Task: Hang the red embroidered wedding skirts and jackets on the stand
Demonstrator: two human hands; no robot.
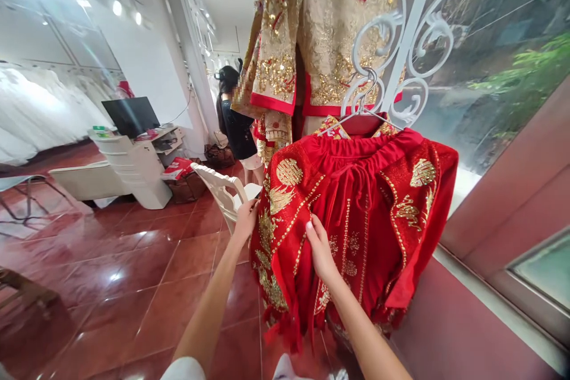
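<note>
A red embroidered jacket [291, 190] with gold motifs and beaded edging hangs on a wire hanger [363, 108]. Under its parted front shows a gathered red skirt [345, 202] with tied cords at the waist. My right hand [321, 249] is closed on the jacket's front edge, thumb on the outside and fingers partly behind the cloth. At the garment's left side, my left hand [246, 219] has its fingers closed on the jacket's outer edge; their tips are partly hidden by the cloth.
The hanger hooks onto white scrolled ironwork [383, 35] beside a window. Behind hangs a beige and gold garment [276, 53]. A white chair [222, 190] stands just left. Farther back are a person in dark clothes [238, 124] and a desk with a monitor [131, 117].
</note>
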